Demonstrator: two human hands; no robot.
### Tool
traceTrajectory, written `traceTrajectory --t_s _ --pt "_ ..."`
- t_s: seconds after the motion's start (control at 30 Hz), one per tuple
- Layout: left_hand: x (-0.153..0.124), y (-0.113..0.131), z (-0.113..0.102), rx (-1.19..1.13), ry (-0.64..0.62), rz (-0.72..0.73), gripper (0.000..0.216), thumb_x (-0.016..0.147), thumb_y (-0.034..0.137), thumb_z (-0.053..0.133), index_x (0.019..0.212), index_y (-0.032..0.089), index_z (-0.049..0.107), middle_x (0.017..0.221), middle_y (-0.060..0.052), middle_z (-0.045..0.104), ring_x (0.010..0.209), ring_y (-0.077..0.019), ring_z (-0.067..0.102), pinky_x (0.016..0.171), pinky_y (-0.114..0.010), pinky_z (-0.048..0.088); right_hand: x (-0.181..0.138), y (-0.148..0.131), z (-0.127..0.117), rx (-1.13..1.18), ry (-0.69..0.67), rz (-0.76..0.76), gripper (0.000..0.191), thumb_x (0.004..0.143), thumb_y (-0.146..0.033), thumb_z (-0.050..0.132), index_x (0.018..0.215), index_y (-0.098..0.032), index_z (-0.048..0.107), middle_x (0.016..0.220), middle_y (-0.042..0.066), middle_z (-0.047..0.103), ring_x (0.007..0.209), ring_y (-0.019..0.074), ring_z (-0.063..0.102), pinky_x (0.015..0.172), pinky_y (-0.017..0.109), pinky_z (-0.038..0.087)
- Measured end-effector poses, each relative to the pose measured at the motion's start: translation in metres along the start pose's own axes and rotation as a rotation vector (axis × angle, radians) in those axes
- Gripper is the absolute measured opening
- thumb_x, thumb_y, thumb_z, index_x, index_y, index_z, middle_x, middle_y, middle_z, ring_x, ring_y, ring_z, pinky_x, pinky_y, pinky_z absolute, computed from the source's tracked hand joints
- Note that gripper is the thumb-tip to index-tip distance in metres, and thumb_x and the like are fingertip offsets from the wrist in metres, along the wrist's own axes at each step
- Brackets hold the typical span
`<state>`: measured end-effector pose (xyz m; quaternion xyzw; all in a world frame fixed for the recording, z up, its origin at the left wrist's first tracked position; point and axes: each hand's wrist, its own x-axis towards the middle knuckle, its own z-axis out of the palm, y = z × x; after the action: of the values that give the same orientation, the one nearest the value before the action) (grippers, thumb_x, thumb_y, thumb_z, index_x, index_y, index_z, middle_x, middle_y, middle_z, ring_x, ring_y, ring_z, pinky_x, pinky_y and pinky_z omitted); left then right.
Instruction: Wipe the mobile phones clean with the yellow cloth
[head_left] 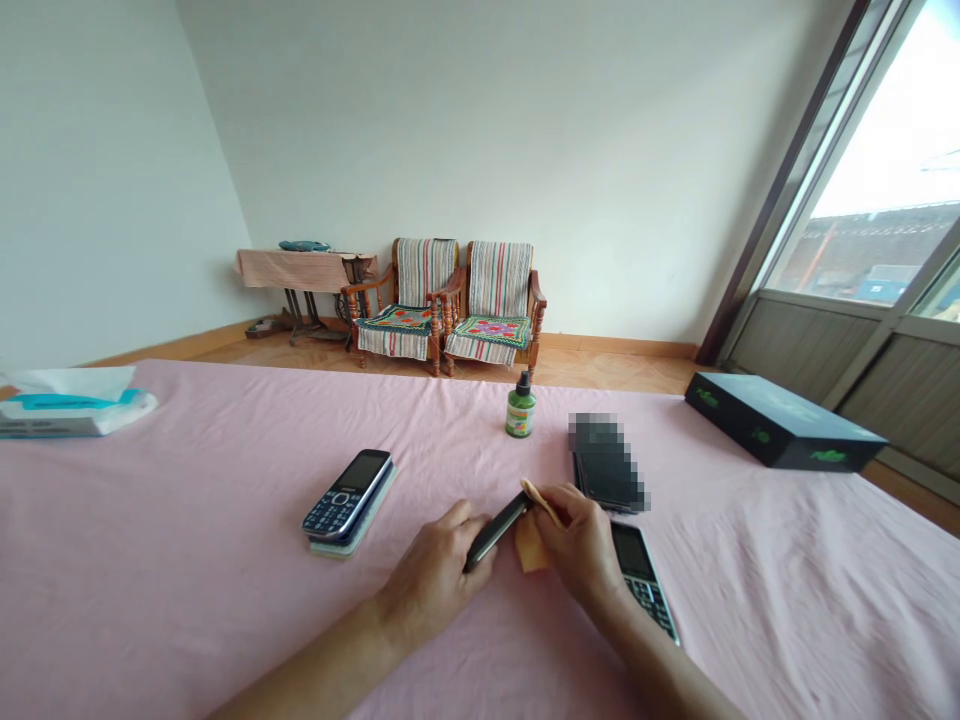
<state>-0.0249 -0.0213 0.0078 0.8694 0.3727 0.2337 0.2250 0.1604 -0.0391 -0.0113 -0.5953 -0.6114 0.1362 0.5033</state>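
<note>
My left hand [439,565] grips a dark mobile phone [496,530], tilted with one narrow edge towards me. Pinched in my right hand [581,545] is a yellow-orange cloth [531,545], folded over the phone's far end. Beside my right wrist lies a keypad phone [643,575], partly hidden by that wrist. Farther back, a dark phone [606,465] with a blurred-out screen rests on the bed cover. To the left, a blue keypad phone [349,495] sits on top of another flat, pale-edged device [367,530].
A small green bottle [520,408] with a black top stands beyond my hands. On the right is a black box [780,420], on the left a tissue pack [79,402]. Everything lies on a pink cloth [225,600]. Two wooden chairs [499,300] stand by the wall.
</note>
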Motion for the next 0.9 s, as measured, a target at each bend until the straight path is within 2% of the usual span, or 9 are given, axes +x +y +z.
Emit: traceTrajectory --t_s 0.2,0.27,0.37,0.43,0.57,0.63,0.77,0.9 --pt "0.000 -0.002 0.001 0.019 -0.010 -0.010 0.019 0.088 0.012 0.048 0.094 0.019 0.065 0.085 -0.002 0.054 0.075 -0.0171 0.060 0.070 -0.023 0.046 0.002 0.007 0.000 -0.040 -0.002 0.019 0.022 0.076 -0.009 0.052 0.065 -0.016 0.069 0.065 0.003 0.063 0.059 0.0155 0.059 0.052 0.022 0.041" --pt "0.001 -0.002 0.001 0.012 -0.006 -0.015 0.020 0.088 0.012 0.048 0.096 0.019 0.065 0.085 -0.002 0.054 0.077 -0.0173 0.061 0.071 -0.023 0.046 -0.001 0.003 -0.001 -0.039 -0.006 -0.009 0.023 0.079 -0.010 0.051 0.069 -0.016 0.070 0.072 0.004 0.064 0.064 0.0154 0.061 0.057 0.022 0.044" --pt "0.002 -0.001 0.000 -0.012 -0.007 -0.017 0.021 0.087 0.012 0.049 0.096 0.020 0.066 0.085 -0.002 0.055 0.077 -0.0172 0.061 0.068 -0.022 0.044 -0.007 -0.007 -0.003 -0.037 -0.022 -0.132 0.026 0.086 -0.011 0.046 0.086 -0.018 0.071 0.087 0.006 0.064 0.077 0.0159 0.062 0.068 0.023 0.047" --pt "0.002 -0.001 -0.002 -0.037 -0.008 -0.025 0.019 0.085 0.012 0.049 0.091 0.019 0.066 0.083 -0.002 0.055 0.076 -0.0172 0.060 0.065 -0.022 0.042 -0.011 -0.014 -0.002 -0.057 -0.043 -0.208 0.029 0.088 -0.010 0.044 0.093 -0.019 0.071 0.090 0.007 0.062 0.080 0.0164 0.062 0.071 0.024 0.049" --pt "0.005 -0.004 -0.007 -0.077 -0.014 -0.046 0.014 0.082 0.012 0.051 0.079 0.016 0.064 0.078 -0.002 0.056 0.075 -0.0175 0.058 0.063 -0.022 0.041 -0.016 -0.021 0.001 -0.028 -0.100 -0.227 0.029 0.087 -0.007 0.046 0.086 -0.019 0.072 0.083 0.006 0.062 0.075 0.0156 0.062 0.067 0.023 0.050" --pt "0.006 -0.005 -0.012 -0.089 -0.027 -0.052 0.011 0.078 0.012 0.054 0.077 0.016 0.064 0.077 -0.001 0.057 0.075 -0.0174 0.057 0.063 -0.022 0.040 -0.014 -0.021 0.001 0.004 -0.076 -0.223 0.028 0.087 -0.008 0.047 0.087 -0.020 0.073 0.083 0.006 0.063 0.074 0.0154 0.063 0.067 0.023 0.051" --pt "0.008 -0.005 -0.020 -0.115 -0.070 -0.063 0.009 0.073 0.014 0.056 0.077 0.015 0.064 0.074 0.001 0.057 0.068 -0.0153 0.055 0.057 -0.022 0.036 -0.007 -0.014 -0.005 -0.018 0.064 -0.200 0.027 0.085 -0.010 0.050 0.098 -0.020 0.072 0.089 0.006 0.065 0.079 0.0166 0.064 0.069 0.024 0.052" --pt "0.007 0.000 -0.023 -0.129 -0.100 -0.066 0.009 0.072 0.012 0.057 0.076 0.014 0.064 0.072 0.002 0.056 0.066 -0.0141 0.051 0.056 -0.021 0.033 -0.002 -0.005 -0.010 -0.045 0.105 -0.166 0.025 0.085 -0.012 0.051 0.096 -0.019 0.072 0.088 0.006 0.066 0.079 0.0166 0.065 0.069 0.024 0.051"
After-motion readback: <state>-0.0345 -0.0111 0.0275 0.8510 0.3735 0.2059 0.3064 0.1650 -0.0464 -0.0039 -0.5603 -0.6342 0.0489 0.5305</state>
